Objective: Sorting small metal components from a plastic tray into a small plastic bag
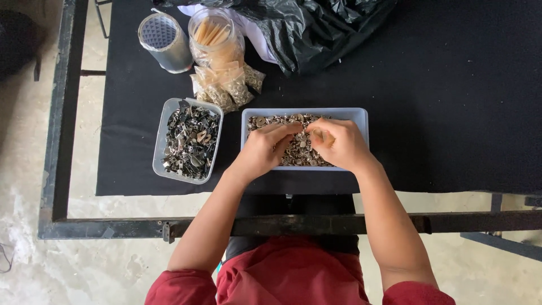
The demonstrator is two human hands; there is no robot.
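Both hands work over the white tray (pixel 361 116) at the centre of the frame, which lies with its long axis left to right on the black worktop (pixel 451 113) and is full of small metal fasteners (pixel 296 152). The left hand (pixel 262 149) pinches something tiny, too small to make out. The right hand (pixel 339 144) is curled around a small tan piece (pixel 320 135), fingertips meeting the left's directly above the heap. To the left sits a clear tub (pixel 164 110) of darker metal parts.
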